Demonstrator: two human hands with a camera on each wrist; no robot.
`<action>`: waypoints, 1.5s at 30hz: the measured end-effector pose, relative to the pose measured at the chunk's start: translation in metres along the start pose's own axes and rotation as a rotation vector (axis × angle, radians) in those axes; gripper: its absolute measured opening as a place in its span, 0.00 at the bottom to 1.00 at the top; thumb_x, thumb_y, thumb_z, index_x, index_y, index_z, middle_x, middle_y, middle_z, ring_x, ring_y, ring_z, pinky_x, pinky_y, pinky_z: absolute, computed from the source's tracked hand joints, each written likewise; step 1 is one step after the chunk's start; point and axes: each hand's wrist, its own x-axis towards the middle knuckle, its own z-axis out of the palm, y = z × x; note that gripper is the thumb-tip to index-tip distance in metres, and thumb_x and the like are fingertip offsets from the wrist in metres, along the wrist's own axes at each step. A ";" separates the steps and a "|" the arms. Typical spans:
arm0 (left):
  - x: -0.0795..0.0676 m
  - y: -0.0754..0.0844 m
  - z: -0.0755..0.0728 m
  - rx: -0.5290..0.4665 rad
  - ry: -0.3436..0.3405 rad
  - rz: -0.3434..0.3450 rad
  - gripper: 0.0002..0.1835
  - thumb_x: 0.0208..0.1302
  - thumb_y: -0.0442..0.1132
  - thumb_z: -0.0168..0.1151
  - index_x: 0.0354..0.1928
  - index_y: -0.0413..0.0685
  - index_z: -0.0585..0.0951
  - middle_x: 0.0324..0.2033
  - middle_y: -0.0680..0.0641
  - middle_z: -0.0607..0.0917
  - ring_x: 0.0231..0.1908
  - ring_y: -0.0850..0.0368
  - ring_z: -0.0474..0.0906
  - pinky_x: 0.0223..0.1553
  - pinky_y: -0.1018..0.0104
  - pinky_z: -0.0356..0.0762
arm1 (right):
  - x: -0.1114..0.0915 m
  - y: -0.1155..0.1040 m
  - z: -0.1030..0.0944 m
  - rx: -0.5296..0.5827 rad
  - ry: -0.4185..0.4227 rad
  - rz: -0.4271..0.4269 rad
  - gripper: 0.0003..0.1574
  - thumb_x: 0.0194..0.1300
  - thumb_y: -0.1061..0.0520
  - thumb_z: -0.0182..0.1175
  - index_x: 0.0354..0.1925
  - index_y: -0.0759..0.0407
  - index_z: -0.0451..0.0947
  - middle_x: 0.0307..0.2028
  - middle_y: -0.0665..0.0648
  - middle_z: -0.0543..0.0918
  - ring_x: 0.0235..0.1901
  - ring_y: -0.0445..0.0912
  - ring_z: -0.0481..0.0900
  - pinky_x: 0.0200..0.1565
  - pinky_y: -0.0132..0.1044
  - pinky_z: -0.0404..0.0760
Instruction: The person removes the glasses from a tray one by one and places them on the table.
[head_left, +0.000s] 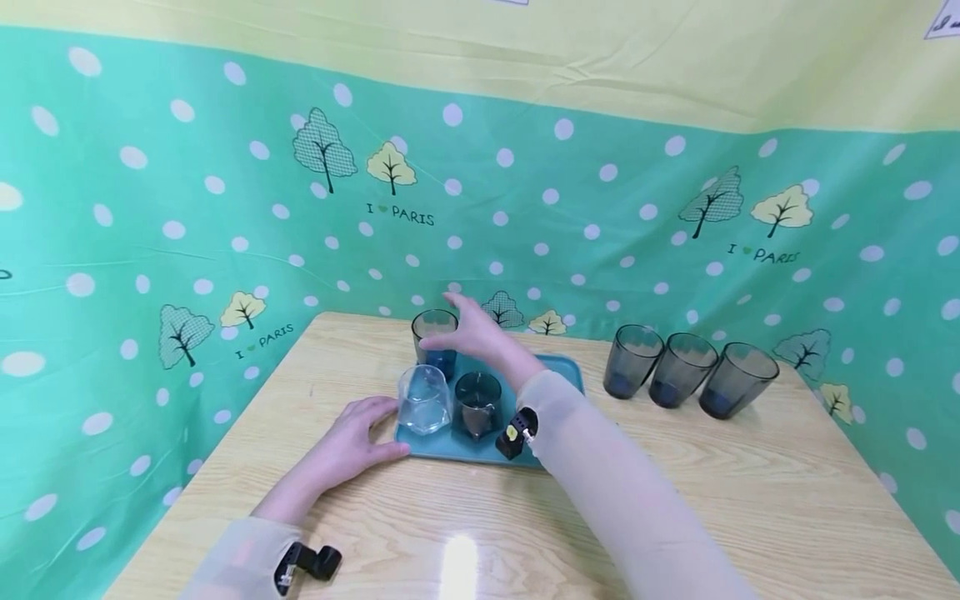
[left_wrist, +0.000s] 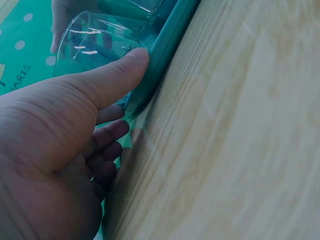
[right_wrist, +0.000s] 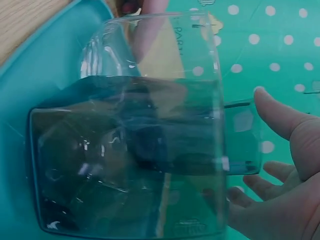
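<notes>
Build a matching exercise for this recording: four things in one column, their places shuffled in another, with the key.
1. bare left hand
2. bare right hand
3. row of three tall smoky-grey glasses
4. short dark faceted glass

A. on the pale wooden table, right of the blue rectangular tray
B. beside the single tall smoky-grey glass
C. on the tray, right of the clear faceted glass
D. at the tray's front-left corner

Pairs: 1-D, 2-B, 3-A, 4-C
</notes>
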 end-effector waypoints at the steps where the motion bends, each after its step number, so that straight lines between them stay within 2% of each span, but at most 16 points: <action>1: 0.000 0.000 0.000 -0.001 -0.001 0.000 0.48 0.63 0.59 0.82 0.77 0.39 0.76 0.74 0.34 0.76 0.75 0.28 0.67 0.76 0.26 0.63 | 0.000 0.001 0.002 0.009 -0.002 0.007 0.66 0.67 0.44 0.81 0.89 0.52 0.55 0.86 0.63 0.59 0.84 0.60 0.58 0.81 0.57 0.63; 11: -0.002 0.000 0.003 -0.001 -0.004 -0.010 0.48 0.63 0.60 0.82 0.76 0.38 0.77 0.74 0.34 0.77 0.75 0.28 0.67 0.76 0.27 0.63 | 0.002 0.010 0.015 0.091 -0.043 0.022 0.68 0.65 0.47 0.83 0.89 0.52 0.53 0.84 0.63 0.63 0.82 0.60 0.62 0.80 0.57 0.66; 24: 0.001 -0.003 0.001 0.009 -0.002 0.007 0.47 0.63 0.60 0.81 0.76 0.39 0.77 0.74 0.33 0.77 0.75 0.27 0.68 0.76 0.26 0.63 | 0.003 0.020 0.017 0.168 -0.035 0.036 0.60 0.66 0.51 0.82 0.85 0.52 0.60 0.77 0.62 0.73 0.78 0.60 0.68 0.77 0.58 0.70; 33: 0.002 -0.003 0.002 0.021 0.003 0.020 0.48 0.63 0.60 0.81 0.76 0.38 0.77 0.74 0.34 0.77 0.75 0.27 0.68 0.75 0.26 0.63 | 0.005 0.022 0.019 0.168 -0.012 0.036 0.59 0.66 0.50 0.83 0.84 0.53 0.62 0.73 0.60 0.76 0.74 0.58 0.72 0.74 0.57 0.74; 45: 0.002 -0.003 0.001 0.020 0.005 0.014 0.47 0.64 0.58 0.82 0.76 0.37 0.77 0.74 0.32 0.76 0.75 0.26 0.67 0.76 0.26 0.63 | 0.005 0.018 0.023 0.092 0.063 0.056 0.61 0.62 0.47 0.85 0.82 0.56 0.64 0.74 0.62 0.77 0.73 0.57 0.75 0.73 0.55 0.76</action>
